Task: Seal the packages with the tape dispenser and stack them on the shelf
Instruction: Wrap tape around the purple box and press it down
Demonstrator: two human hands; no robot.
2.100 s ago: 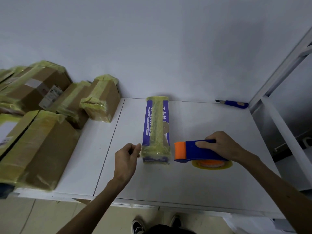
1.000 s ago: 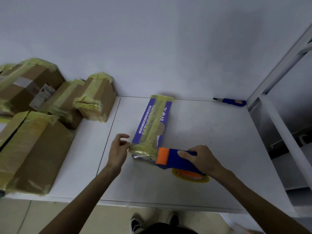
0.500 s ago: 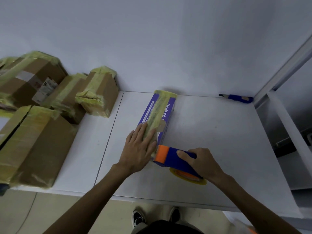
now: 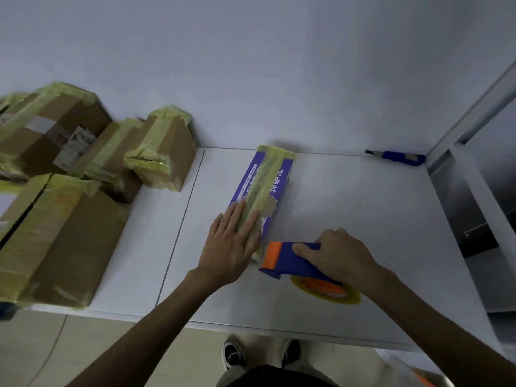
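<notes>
The purple box point(image 4: 282, 174), yellow tape along its top, lies flat. The blue-and-orange dispenser point(image 4: 287, 261) sits at its near end. Taped cartons point(image 4: 164, 152) stand left.

Presses the left hand point(image 4: 231, 247) flat, fingers straight, on the package point(image 4: 269, 174). Grips the tape dispenser point(image 4: 284, 262) in the right hand point(image 4: 342, 256), forefinger stretched along its side. Holds both bare forearms angled inward.
</notes>
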